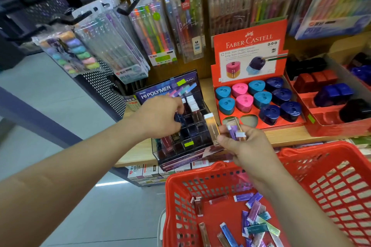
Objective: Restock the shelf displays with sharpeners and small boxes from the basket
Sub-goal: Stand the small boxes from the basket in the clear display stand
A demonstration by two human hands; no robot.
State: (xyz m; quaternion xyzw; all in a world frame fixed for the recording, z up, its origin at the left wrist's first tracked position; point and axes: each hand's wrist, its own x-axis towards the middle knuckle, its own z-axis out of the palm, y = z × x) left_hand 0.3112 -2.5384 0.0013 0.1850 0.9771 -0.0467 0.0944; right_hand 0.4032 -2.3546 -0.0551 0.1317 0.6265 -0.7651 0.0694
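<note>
A red basket (331, 166) at the bottom right holds several small slim boxes (255, 224) in purple, blue, green and brown. My right hand (247, 146) hovers above the basket's far rim and grips a bunch of these small boxes (232, 130), one gold one sticking up. My left hand (162, 114) reaches over the dark Hi-Polymer display case (180, 146), fingers curled down at its compartments; what the fingertips hold is hidden. To the right stands the red Faber-Castell tray (249, 46) with blue, pink and navy sharpeners (261, 99) and two empty slots at its front.
Pen packs (152, 32) hang on hooks behind the shelf. Another red tray (341, 126) with red, blue and black sharpeners sits at the far right. The wooden shelf edge (291, 136) runs in front of the trays. More boxed goods (144, 172) lie on the shelf below.
</note>
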